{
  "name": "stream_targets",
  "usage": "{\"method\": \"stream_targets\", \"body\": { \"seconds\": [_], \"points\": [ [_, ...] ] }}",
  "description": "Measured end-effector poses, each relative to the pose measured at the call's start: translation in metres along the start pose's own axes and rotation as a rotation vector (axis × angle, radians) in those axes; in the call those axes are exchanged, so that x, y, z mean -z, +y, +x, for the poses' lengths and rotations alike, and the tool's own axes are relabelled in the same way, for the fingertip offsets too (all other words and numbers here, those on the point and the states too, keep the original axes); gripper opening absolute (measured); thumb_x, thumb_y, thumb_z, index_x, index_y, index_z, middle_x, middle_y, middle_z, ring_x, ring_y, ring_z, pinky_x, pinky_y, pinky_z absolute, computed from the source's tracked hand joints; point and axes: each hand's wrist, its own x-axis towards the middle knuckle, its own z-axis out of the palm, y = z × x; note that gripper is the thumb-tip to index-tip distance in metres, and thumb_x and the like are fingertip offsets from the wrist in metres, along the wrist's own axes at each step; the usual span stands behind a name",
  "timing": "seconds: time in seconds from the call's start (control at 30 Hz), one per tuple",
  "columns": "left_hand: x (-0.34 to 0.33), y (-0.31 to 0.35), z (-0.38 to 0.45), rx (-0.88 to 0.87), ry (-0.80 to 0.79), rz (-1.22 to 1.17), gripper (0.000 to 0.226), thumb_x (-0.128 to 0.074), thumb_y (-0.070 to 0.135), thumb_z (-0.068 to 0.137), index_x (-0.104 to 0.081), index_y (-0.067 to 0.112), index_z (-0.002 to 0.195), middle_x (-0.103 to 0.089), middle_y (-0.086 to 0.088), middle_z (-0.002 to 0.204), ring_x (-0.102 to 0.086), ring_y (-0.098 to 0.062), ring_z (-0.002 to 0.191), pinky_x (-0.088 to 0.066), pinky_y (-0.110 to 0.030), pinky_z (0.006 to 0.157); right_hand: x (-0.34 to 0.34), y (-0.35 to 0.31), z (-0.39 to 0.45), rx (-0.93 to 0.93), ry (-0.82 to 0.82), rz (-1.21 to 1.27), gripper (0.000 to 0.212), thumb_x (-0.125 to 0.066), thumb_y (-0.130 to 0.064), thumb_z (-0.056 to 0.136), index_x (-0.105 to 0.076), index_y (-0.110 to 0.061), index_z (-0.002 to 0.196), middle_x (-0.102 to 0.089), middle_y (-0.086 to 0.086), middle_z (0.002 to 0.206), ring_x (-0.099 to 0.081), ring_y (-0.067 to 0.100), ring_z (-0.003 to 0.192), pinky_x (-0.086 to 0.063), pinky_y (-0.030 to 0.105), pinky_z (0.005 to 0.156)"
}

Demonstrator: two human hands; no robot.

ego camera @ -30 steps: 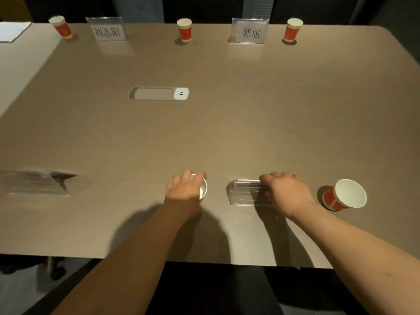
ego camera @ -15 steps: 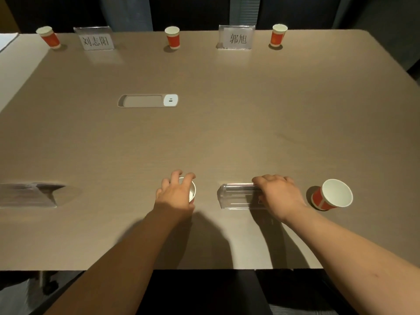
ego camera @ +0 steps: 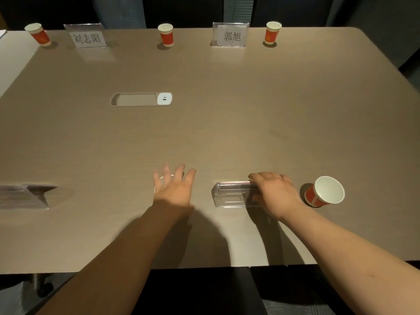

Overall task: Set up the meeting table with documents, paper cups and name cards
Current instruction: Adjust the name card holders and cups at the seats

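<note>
Left hand spread over a cup, right hand gripping the clear name card holder on the counter.

The left hand (ego camera: 173,189) hovers with fingers splayed and released above a paper cup (ego camera: 161,183), only its pale rim showing through the blur, just left of the clear name card holder (ego camera: 234,195). The right hand (ego camera: 273,196) is clamped on that holder's right end, which lies on the counter (ego camera: 250,123). Just right of the holder stands a red paper cup (ego camera: 325,192), untouched. Far beyond the holder, along the counter's far edge, sit three red cups (ego camera: 166,35) and two printed name cards (ego camera: 231,35). Another clear holder (ego camera: 25,196) lies well left of it.
</note>
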Motion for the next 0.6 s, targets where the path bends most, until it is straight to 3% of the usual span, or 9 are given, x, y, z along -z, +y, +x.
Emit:
{"method": "stream_targets", "body": {
  "seconds": [0.07,0.17,0.27,0.4,0.5,0.6],
  "points": [
    [0.008,0.031,0.004,-0.14,0.084,-0.041,0.086,-0.07,0.044,0.081,-0.024,0.027,0.151,-0.024,-0.003,0.16,-0.009,-0.035,0.151,-0.006,-0.054,0.119,0.004,0.011,-0.009,0.003,0.051,0.018,0.055,-0.058,-0.024,0.091,-0.04,-0.026,0.144,-0.048,0.0,0.147,-0.039,0.025,0.138,-0.029,0.038,0.111],
    [0.013,0.083,0.011,-0.337,0.154,-0.108,0.069,-0.067,0.038,0.086,-0.036,0.024,0.146,-0.042,-0.001,0.15,-0.033,-0.024,0.142,-0.02,-0.04,0.117,0.013,0.041,-0.023,-0.031,0.09,-0.008,0.059,-0.06,-0.025,0.088,-0.04,-0.027,0.143,-0.044,-0.002,0.15,-0.035,0.024,0.141,-0.028,0.036,0.111],
    [0.009,0.127,0.018,-0.379,0.128,-0.136,0.061,-0.064,0.022,0.088,-0.04,0.024,0.145,-0.05,-0.001,0.145,-0.044,-0.022,0.135,-0.024,-0.037,0.116,0.016,0.079,-0.038,-0.124,0.043,-0.044,0.067,-0.063,-0.021,0.086,-0.035,-0.03,0.146,-0.029,0.004,0.159,-0.022,0.031,0.148,-0.023,0.044,0.117],
    [0.002,0.173,0.026,-0.337,0.095,-0.091,0.059,-0.062,0.016,0.088,-0.043,0.025,0.143,-0.053,-0.001,0.143,-0.049,-0.024,0.131,-0.034,-0.037,0.109,0.013,0.126,-0.051,-0.182,-0.118,-0.004,0.08,-0.064,-0.014,0.087,-0.023,-0.039,0.151,-0.007,0.002,0.167,-0.007,0.041,0.151,-0.016,0.058,0.12],
    [-0.003,0.189,0.032,-0.257,0.071,-0.072,0.05,-0.059,0.011,0.086,-0.051,0.028,0.133,-0.059,-0.002,0.133,-0.056,-0.026,0.122,-0.041,-0.037,0.099,0.01,0.147,-0.049,-0.114,-0.212,-0.017,0.083,-0.064,-0.011,0.086,-0.023,-0.043,0.15,-0.003,-0.001,0.167,-0.014,0.04,0.15,-0.023,0.056,0.118],
    [-0.01,0.199,0.036,-0.199,0.046,-0.032,0.046,-0.057,0.01,0.087,-0.053,0.03,0.128,-0.062,-0.001,0.127,-0.057,-0.026,0.118,-0.04,-0.037,0.095,0.008,0.163,-0.044,-0.056,-0.206,-0.04,0.072,-0.057,-0.007,0.088,-0.032,-0.04,0.146,-0.019,0.004,0.162,-0.035,0.041,0.136,-0.04,0.048,0.108]
  ]
}}
